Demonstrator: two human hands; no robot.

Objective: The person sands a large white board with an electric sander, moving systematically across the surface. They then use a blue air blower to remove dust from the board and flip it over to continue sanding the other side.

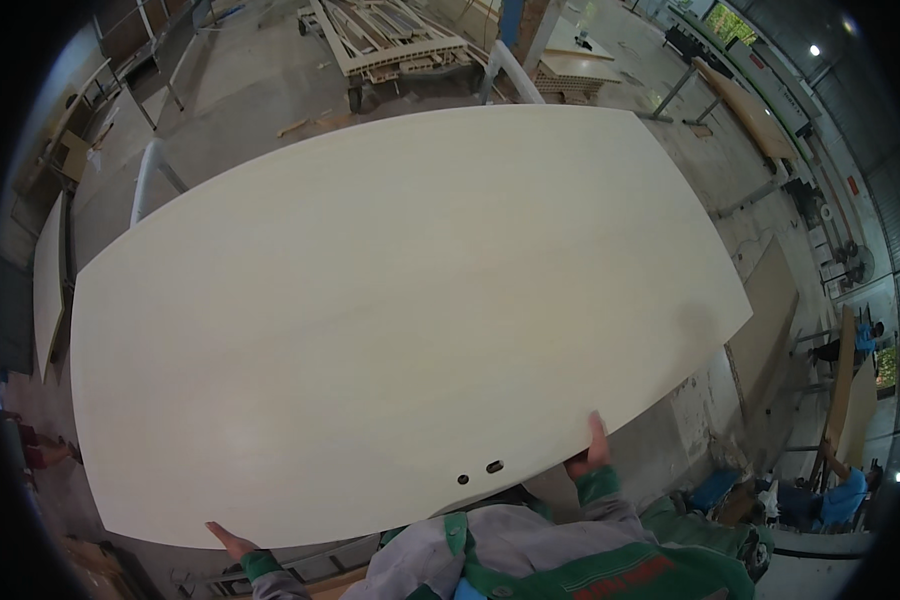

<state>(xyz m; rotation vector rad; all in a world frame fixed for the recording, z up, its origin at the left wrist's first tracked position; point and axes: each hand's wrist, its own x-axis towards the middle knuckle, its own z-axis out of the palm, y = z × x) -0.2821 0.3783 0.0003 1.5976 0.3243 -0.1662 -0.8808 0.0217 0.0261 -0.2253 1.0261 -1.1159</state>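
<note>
A large cream-white door panel [400, 300] lies flat in front of me. Two dark holes, one round and one oblong [495, 467], pierce it close to its near edge. At the near left part of that edge is my left hand [232, 541], its thumb on the top face and the other fingers hidden below. My right hand [592, 455] grips the same edge farther right, right of the holes, with the thumb up over the face and the fingers out of sight underneath.
Pale supports [507, 72] rise beyond the panel's far edge. A wheeled cart [400, 55] loaded with frame strips stands behind. Another brown panel [745, 105] rests on a stand at far right. Co-workers are on the right, one in a blue shirt [843, 497], and at the left edge.
</note>
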